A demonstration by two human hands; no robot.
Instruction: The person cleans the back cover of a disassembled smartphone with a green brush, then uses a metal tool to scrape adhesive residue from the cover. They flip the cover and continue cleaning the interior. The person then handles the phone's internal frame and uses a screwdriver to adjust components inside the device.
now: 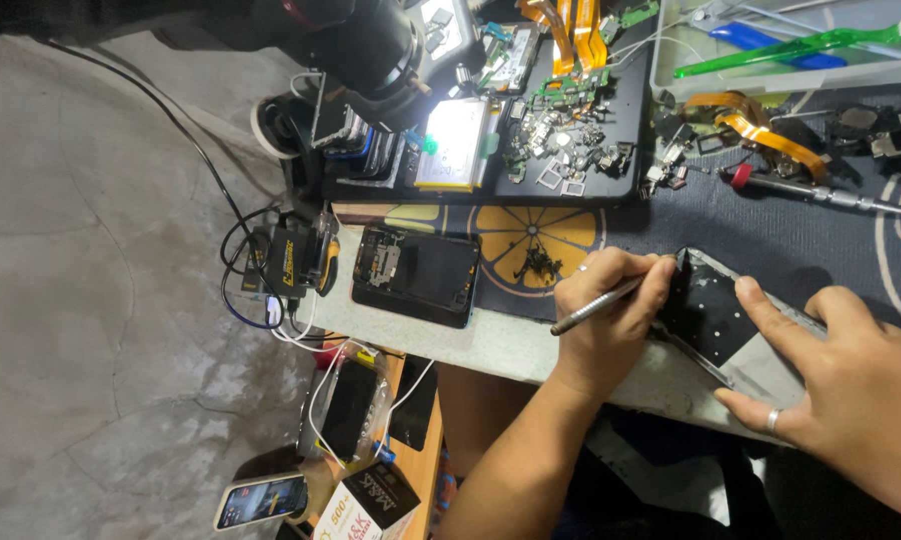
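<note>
My left hand (610, 320) grips a thin metal tool (595, 305), its tip hidden behind the fingers at the edge of a phone back panel (715, 320). The panel is black and grey, tilted, and lies on the table's front edge. My right hand (850, 380), with a ring on one finger, presses flat on the panel's right side, fingers spread. An opened black phone (415, 272) lies to the left of my left hand, apart from it.
A black tray (625, 150) at the back holds a battery, flex cables and several small parts. A microscope (370, 45) hangs over it. A plastic box (780, 50) with green and blue tools stands at the back right. A screwdriver (830, 195) lies on the patterned mat. Cables, chargers and phones sit lower left.
</note>
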